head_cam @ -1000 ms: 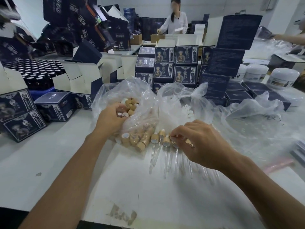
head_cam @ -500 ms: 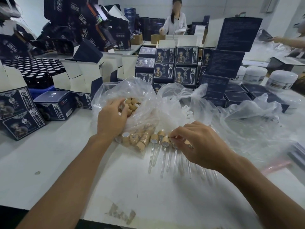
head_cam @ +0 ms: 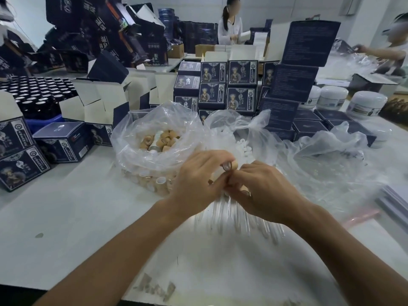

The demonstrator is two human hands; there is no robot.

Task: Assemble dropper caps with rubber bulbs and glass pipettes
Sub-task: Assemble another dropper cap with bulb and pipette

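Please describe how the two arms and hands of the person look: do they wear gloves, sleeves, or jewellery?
Both forearms are bare up to the bottom edge of the picture; no sleeves show. The left hand and the right hand wear no gloves. No watch or bracelet shows on either wrist, and no ring can be seen on the visible fingers.

Dark boxes (head_cam: 213, 72) stand stacked mid-table; left of them black bottles (head_cam: 36, 89), right white jars (head_cam: 366, 103).
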